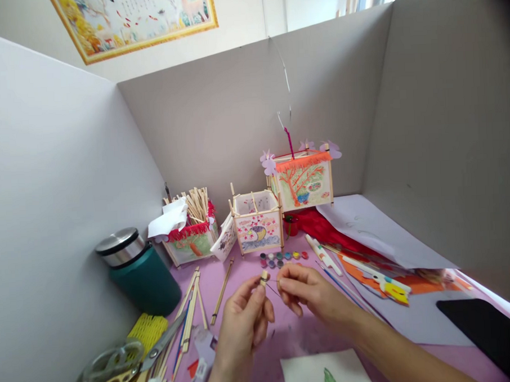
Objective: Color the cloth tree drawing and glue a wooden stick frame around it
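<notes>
Above the table, my left hand (243, 315) is closed on a pale wooden stick (264, 277) with a dark band near its upper end. The stick's lower part is hidden by my fingers, so I cannot tell whether it is one stick or more. My right hand (304, 287) pinches a thin dark thread or wire (271, 289) that runs across to the stick. Below my hands lies a white sheet (305, 372) with a green leaf shape drawn on it. Small paint pots (279, 256) in several colours sit just beyond my fingers.
Painted box frames stand behind: a small one (259, 233), a taller hanging one (305, 180), and one full of sticks (192, 247). Left are a green flask (144, 280), scissors (164, 341) and loose sticks (192, 306). Markers (321, 251), paper and a black slab (485, 333) lie right. Grey partitions enclose the table.
</notes>
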Motion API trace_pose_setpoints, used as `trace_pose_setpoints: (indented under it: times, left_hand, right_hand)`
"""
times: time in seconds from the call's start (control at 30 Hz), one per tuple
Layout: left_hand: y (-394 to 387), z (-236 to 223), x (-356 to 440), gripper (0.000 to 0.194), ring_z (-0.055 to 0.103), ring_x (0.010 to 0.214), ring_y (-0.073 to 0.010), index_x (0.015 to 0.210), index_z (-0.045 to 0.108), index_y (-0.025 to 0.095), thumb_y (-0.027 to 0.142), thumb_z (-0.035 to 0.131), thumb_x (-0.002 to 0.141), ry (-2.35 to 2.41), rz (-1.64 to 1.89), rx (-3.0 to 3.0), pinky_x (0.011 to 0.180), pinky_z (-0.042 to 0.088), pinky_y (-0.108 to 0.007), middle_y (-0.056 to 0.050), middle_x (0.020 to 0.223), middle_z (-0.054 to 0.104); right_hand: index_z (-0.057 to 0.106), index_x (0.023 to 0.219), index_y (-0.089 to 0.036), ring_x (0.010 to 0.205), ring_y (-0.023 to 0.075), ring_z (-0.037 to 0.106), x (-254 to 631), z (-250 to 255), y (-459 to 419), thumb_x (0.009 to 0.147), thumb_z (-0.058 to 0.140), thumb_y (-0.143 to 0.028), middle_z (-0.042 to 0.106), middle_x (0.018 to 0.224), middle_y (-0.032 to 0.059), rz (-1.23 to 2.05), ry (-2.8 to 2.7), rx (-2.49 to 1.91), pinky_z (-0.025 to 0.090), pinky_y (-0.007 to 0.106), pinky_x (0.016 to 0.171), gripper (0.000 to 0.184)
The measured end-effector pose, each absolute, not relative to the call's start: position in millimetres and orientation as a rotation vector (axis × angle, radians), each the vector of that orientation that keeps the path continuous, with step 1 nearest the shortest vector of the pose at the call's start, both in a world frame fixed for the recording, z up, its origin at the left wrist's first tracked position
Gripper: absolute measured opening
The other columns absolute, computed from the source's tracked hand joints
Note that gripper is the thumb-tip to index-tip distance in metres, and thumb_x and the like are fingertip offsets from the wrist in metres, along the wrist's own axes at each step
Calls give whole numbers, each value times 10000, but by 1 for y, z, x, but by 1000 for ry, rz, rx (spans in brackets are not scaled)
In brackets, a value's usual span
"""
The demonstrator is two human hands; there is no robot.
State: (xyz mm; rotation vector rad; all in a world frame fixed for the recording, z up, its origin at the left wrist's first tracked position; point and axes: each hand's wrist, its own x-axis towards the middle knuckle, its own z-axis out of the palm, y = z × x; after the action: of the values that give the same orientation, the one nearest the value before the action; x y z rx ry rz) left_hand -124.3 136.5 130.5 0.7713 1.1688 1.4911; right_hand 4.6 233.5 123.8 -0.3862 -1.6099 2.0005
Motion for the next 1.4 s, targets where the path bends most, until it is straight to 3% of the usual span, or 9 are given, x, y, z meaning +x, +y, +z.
trace_pose_setpoints:
  times: [0.2, 0.27, 0.47, 0.6, 0.73, 0.87, 1.03, 1.2, 1.4]
  left_hand:
    - [129, 131, -123, 199, 257, 309, -14, 881, 543, 169, 355, 552, 811, 1343, 1094, 1154, 360, 164, -164, 10, 536, 614]
    - [127, 130, -123, 171, 298, 343, -31, 879, 575, 172, 327, 541, 815, 1449, 1030, 1244, 391, 207, -171, 1, 558, 634]
    - [132, 122, -120, 173, 450, 457, -91, 833, 620, 180, 311, 507, 823, 1793, 1046, 1404, 496, 304, -194, 3, 521, 626]
    - [139, 115, -119, 266, 497, 480, -98, 998, 621, 176, 343, 514, 820, 1749, 1282, 1248, 514, 342, -195, 25, 503, 580]
    - [142, 117, -122, 485, 303, 305, -31, 1152, 530, 155, 439, 585, 763, 1409, 1460, 859, 348, 180, -170, 57, 504, 535]
    - [139, 127, -124, 436, 241, 266, 3, 1103, 518, 144, 417, 595, 772, 1248, 1511, 735, 308, 90, -153, 37, 541, 570]
    - [136, 132, -125, 321, 384, 321, -5, 1034, 525, 176, 335, 625, 774, 1121, 1621, 703, 321, 198, -132, 15, 687, 611]
    - [135, 134, -125, 233, 531, 539, -48, 972, 536, 208, 220, 641, 765, 897, 1823, 607, 519, 422, -161, 21, 755, 595]
    - [129, 138, -122, 175, 563, 687, -96, 976, 554, 216, 243, 593, 808, 873, 1879, 696, 645, 460, -221, -4, 810, 589]
  right_hand:
    - [504, 647, -154, 350, 32, 291, 13, 128, 247, 714, 622, -318, 461, 466, -67, 2264, -1663, -492, 202, 190, 385, 212]
    - [516, 638, -158, 390, 51, 333, 17, 134, 247, 731, 586, -278, 470, 479, -54, 2001, -1901, -581, 227, 195, 404, 167]
    - [587, 713, -158, 609, 134, 528, 16, 139, 226, 827, 483, -177, 621, 679, 41, 604, -2416, -624, 328, 258, 571, 156]
    - [590, 739, -153, 590, 153, 534, 7, 126, 208, 880, 419, -169, 609, 663, 53, 211, -2377, -584, 322, 283, 577, 222]
    - [601, 854, -168, 648, 134, 576, 3, 121, 203, 886, 447, -157, 639, 740, 30, 452, -2169, -539, 387, 248, 620, 158]
    - [607, 959, -191, 718, 115, 607, 7, 131, 207, 877, 480, -145, 669, 847, 21, 668, -1957, -455, 437, 213, 662, 157]
    - [612, 873, -187, 578, 99, 545, 10, 137, 211, 875, 492, -223, 635, 754, 2, 894, -1883, -590, 418, 207, 556, 126]
    - [592, 741, -172, 532, 81, 467, -1, 125, 195, 835, 547, -277, 533, 605, -44, 1400, -2212, -541, 338, 184, 495, 148]
    - [503, 651, -168, 545, 82, 454, -14, 108, 185, 840, 482, -174, 502, 593, -42, 1261, -2277, -487, 322, 195, 531, 191]
